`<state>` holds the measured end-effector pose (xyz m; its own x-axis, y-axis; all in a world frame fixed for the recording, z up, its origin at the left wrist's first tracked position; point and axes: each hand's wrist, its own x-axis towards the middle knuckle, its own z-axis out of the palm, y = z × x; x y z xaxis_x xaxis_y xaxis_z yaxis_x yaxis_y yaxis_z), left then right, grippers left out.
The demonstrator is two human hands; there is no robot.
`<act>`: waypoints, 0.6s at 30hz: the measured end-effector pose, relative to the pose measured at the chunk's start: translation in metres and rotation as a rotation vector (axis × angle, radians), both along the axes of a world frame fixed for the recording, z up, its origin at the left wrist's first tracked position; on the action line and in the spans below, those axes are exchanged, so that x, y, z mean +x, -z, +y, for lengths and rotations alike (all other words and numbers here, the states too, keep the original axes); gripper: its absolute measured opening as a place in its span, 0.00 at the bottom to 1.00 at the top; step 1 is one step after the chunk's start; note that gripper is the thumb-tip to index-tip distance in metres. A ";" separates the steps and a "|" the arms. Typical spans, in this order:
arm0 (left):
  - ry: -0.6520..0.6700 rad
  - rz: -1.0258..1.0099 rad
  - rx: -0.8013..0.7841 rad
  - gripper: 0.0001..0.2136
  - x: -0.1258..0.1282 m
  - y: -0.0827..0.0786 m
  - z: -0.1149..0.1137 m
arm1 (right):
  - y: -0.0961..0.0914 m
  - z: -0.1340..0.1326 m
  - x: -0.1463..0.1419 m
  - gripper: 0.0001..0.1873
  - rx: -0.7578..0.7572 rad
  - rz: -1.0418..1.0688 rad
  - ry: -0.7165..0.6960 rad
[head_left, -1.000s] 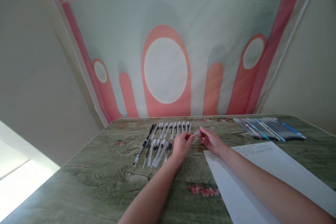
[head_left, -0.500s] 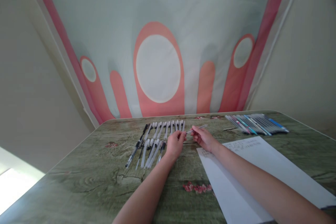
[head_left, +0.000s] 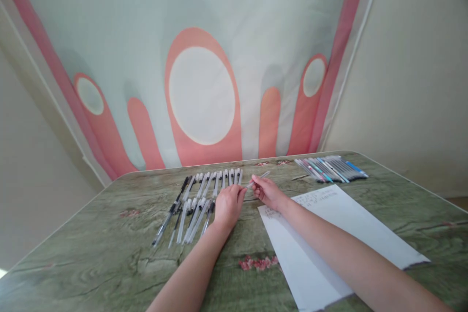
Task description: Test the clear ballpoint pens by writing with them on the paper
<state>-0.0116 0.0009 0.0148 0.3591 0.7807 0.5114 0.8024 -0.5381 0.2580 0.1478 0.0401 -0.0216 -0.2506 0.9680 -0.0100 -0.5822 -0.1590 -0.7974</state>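
Between my two hands is a slim pen with a pale, clear barrel, tilted up to the right. My right hand pinches it around the middle, above the top left corner of a paper sheet. At the pen's lower left end, my left hand has its thumb and fingers closed; its fingertips are partly hidden. Beside and behind the left hand lie pens in two rows: a back row of white-capped pens and a front row of pens, partly covered by that hand.
A bundle of grey, blue and pink pens lies at the back right of the wood-patterned table. The paper has handwriting along its far edge. A patterned cloth hangs behind the table.
The view has swung to the right, so everything appears farther left. Both hands stay together at the same pen, with little change in their grip.
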 end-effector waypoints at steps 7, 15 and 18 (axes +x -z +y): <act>-0.081 -0.174 -0.190 0.17 0.003 0.007 0.005 | 0.003 0.000 -0.007 0.18 0.063 -0.097 0.081; -0.051 -0.508 -0.335 0.19 0.003 0.012 0.013 | 0.005 -0.008 -0.013 0.20 0.387 -0.583 0.608; -0.007 -0.384 -0.283 0.18 0.008 0.004 0.003 | 0.004 -0.011 -0.012 0.20 0.461 -0.701 0.543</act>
<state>-0.0034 0.0043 0.0103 0.1804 0.9103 0.3727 0.6233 -0.3989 0.6726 0.1356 0.0291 -0.0255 0.1460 0.8959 0.4195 0.1412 0.4008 -0.9052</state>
